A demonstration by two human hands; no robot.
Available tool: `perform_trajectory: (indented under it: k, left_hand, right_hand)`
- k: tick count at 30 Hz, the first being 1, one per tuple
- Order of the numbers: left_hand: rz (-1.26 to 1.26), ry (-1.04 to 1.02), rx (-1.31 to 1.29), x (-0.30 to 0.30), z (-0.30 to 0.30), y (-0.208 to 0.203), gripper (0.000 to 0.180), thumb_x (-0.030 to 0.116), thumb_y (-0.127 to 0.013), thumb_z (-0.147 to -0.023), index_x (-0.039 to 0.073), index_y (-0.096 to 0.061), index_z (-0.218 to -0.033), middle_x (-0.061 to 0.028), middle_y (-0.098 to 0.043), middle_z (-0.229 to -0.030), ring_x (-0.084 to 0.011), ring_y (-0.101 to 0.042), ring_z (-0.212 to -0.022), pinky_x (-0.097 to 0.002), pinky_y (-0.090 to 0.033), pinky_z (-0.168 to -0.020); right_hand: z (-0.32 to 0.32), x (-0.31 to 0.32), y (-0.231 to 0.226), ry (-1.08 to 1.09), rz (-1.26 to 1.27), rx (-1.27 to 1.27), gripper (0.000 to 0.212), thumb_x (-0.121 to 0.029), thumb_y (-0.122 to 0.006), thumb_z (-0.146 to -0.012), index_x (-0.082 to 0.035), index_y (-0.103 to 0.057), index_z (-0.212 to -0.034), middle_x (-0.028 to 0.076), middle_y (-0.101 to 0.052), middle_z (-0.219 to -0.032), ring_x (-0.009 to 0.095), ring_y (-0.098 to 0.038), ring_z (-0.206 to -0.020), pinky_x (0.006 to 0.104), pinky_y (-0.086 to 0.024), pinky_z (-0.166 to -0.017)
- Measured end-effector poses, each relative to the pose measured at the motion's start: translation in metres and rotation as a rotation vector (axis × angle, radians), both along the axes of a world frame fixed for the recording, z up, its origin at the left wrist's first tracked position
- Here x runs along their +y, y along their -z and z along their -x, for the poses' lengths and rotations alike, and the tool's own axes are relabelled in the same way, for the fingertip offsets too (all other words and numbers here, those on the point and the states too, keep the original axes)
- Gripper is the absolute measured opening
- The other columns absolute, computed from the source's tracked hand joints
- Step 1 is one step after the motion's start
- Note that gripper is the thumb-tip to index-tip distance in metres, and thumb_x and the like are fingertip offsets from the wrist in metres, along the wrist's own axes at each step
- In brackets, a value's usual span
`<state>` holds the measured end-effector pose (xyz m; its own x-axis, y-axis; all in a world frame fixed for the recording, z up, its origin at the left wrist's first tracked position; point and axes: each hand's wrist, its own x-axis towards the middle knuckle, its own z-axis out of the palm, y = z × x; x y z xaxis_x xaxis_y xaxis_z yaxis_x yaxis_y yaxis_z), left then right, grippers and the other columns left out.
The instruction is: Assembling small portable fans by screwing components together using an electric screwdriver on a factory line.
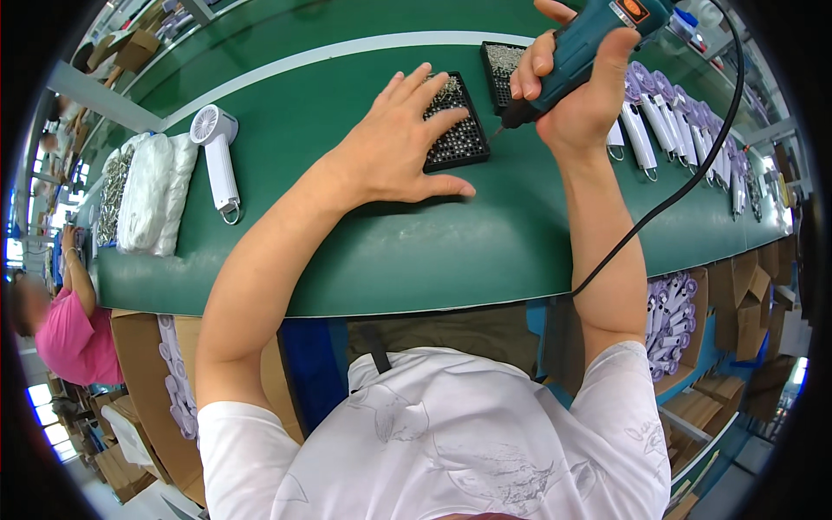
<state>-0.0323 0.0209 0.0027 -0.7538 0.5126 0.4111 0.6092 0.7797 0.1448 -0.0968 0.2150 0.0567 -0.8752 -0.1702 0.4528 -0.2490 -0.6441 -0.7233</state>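
While the right hand (572, 100) grips a teal electric screwdriver (585, 56), the left hand (394, 147) spreads wide over a black tray (468, 162) of small metal parts (452, 137).
The electric screwdriver's tip (497, 133) appears just beside the tray's right edge, above the green table (433, 251); whether the left hand touches the tray cannot be told. A white handheld fan (222, 165) lies well apart to the left, a row of white-and-purple fans (660, 126) to the right; farther off sits a second black tray (489, 80).
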Motion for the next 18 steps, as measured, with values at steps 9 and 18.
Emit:
perform_trajectory:
  k: [9, 18]
  left_hand:
    - [-0.165, -1.013, 0.197, -0.098, -0.072, -0.048, 0.040, 0.039, -0.077, -0.086, 0.001, -0.071, -0.094, -0.0140, -0.068, -0.083, -0.0272, -0.066, -0.075, -0.0386, -0.051, -0.070]
    - [-0.588, -1.179, -0.540, -0.175, -0.105, -0.012, 0.050, 0.044, -0.081, -0.081, -0.003, -0.064, -0.087, -0.0066, -0.063, -0.067, -0.0120, -0.058, -0.045, -0.0260, -0.043, -0.038]
  right_hand:
    - [-0.007, 0.003, -0.009, 0.227, -0.108, -0.053, 0.028, -0.017, -0.067, -0.097, -0.002, -0.061, -0.074, 0.004, -0.053, -0.056, 0.014, -0.050, -0.039, 0.0305, -0.042, -0.039]
    - [-0.004, -0.006, 0.010, 0.196, -0.228, 0.169, 0.013, -0.006, -0.070, -0.092, 0.005, -0.063, -0.092, 0.005, -0.056, -0.059, 0.014, -0.052, -0.041, 0.0322, -0.044, -0.042]
